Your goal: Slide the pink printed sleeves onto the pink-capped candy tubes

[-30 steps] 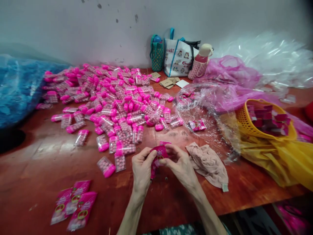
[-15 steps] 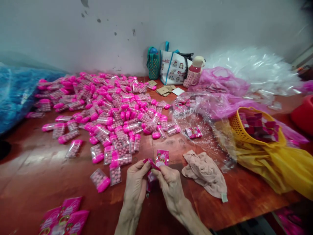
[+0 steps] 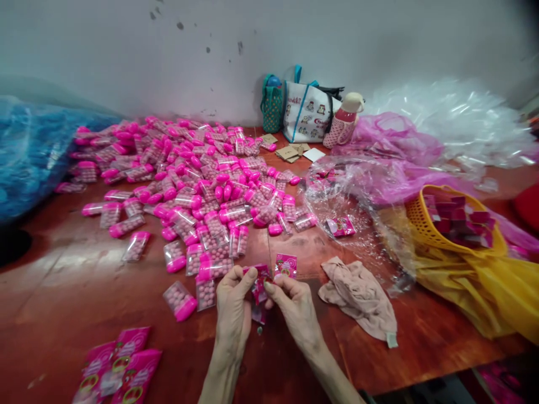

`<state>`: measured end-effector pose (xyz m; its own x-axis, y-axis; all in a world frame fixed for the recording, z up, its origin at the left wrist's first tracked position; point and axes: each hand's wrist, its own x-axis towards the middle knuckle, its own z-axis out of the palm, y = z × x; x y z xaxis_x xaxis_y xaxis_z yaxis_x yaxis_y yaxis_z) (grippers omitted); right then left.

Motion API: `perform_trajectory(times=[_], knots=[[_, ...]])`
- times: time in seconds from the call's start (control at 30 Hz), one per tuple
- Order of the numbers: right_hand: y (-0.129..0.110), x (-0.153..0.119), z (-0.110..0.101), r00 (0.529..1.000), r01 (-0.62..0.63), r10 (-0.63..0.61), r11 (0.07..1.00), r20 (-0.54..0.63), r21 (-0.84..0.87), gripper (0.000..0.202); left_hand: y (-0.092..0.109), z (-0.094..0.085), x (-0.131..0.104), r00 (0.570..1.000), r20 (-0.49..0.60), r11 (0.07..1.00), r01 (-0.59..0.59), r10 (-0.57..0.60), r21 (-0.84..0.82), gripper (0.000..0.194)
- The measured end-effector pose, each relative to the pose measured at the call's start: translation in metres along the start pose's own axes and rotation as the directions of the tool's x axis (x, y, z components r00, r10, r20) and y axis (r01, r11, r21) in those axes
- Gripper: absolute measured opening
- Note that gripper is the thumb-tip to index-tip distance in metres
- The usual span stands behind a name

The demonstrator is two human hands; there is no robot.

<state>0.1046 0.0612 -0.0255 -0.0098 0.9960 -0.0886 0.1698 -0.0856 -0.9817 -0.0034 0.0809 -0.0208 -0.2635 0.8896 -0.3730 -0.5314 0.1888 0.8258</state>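
Note:
Over the near part of the red-brown table, my left hand (image 3: pixel 234 308) and my right hand (image 3: pixel 296 308) pinch a small pink printed packet (image 3: pixel 260 285) between thumbs and fingers. Fingers partly cover the packet, so its full shape is hidden. Just behind my right fingers lies another pink printed packet (image 3: pixel 286 266). A tiny greenish bit (image 3: pixel 259 331) lies below my hands. To the left, a clear container with a pink cap and pink balls (image 3: pixel 180 301) is close to my left hand. A crumpled beige cloth (image 3: pixel 357 297) rests right of my right hand.
A large heap of pink-capped containers (image 3: pixel 185 185) spreads across the back left. Several pink packets (image 3: pixel 120 365) lie at front left. At right stand a yellow basket (image 3: pixel 425 224) of dark pink pieces and clear plastic bags. A tote bag (image 3: pixel 305 115) leans against the wall.
The packet between my hands has been turned, and more of its printed face shows. My right fingers have shifted along it. The whole view has moved slightly.

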Motion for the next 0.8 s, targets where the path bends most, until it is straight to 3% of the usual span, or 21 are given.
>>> perform_trajectory(times=[0.17, 0.27, 0.33, 0.37, 0.4, 0.43, 0.5, 0.6, 0.7, 0.8], knots=[[-0.001, -0.005, 0.003, 0.996, 0.087, -0.084, 0.979, 0.028, -0.182, 0.029, 0.002, -0.015, -0.004, 0.988, -0.043, 0.978, -0.137, 0.145, 0.155, 0.023], [-0.001, -0.006, 0.007, 0.986, 0.152, -0.130, 0.955, 0.101, -0.254, 0.026, 0.012, -0.034, -0.006, 0.964, -0.097, 0.939, -0.215, 0.249, 0.267, 0.016], [-0.004, -0.007, 0.013, 0.981, 0.176, -0.144, 0.944, 0.133, -0.278, 0.022, 0.023, -0.053, -0.004, 0.899, -0.210, 0.896, -0.307, 0.384, 0.322, 0.011], [-0.006, -0.007, 0.016, 0.976, 0.201, -0.162, 0.926, 0.143, -0.319, 0.022, 0.028, -0.063, -0.003, 0.836, -0.282, 0.861, -0.366, 0.471, 0.354, 0.011], [-0.010, -0.007, 0.021, 0.968, 0.240, -0.191, 0.893, 0.161, -0.380, 0.026, 0.032, -0.072, -0.001, 0.740, -0.330, 0.792, -0.436, 0.586, 0.428, 0.013], [-0.014, -0.006, 0.025, 0.955, 0.291, -0.228, 0.842, 0.190, -0.454, 0.033, 0.036, -0.080, 0.003, 0.689, -0.311, 0.735, -0.481, 0.654, 0.479, 0.011], [-0.023, -0.002, 0.035, 0.915, 0.402, -0.292, 0.703, 0.278, -0.586, 0.047, 0.036, -0.089, 0.010, 0.647, -0.246, 0.642, -0.493, 0.722, 0.588, 0.011], [-0.030, 0.007, 0.045, 0.894, 0.447, -0.298, 0.618, 0.333, -0.647, 0.051, 0.021, -0.081, 0.023, 0.628, -0.271, 0.610, -0.417, 0.730, 0.674, 0.010], [-0.024, 0.016, 0.044, 0.915, 0.403, -0.272, 0.647, 0.298, -0.647, 0.034, -0.001, -0.050, 0.036, 0.608, -0.290, 0.610, -0.422, 0.739, 0.670, 0.009], [-0.012, 0.016, 0.031, 0.935, 0.353, -0.270, 0.675, 0.228, -0.648, 0.027, -0.015, -0.016, 0.047, 0.646, -0.258, 0.636, -0.460, 0.718, 0.620, 0.008]])
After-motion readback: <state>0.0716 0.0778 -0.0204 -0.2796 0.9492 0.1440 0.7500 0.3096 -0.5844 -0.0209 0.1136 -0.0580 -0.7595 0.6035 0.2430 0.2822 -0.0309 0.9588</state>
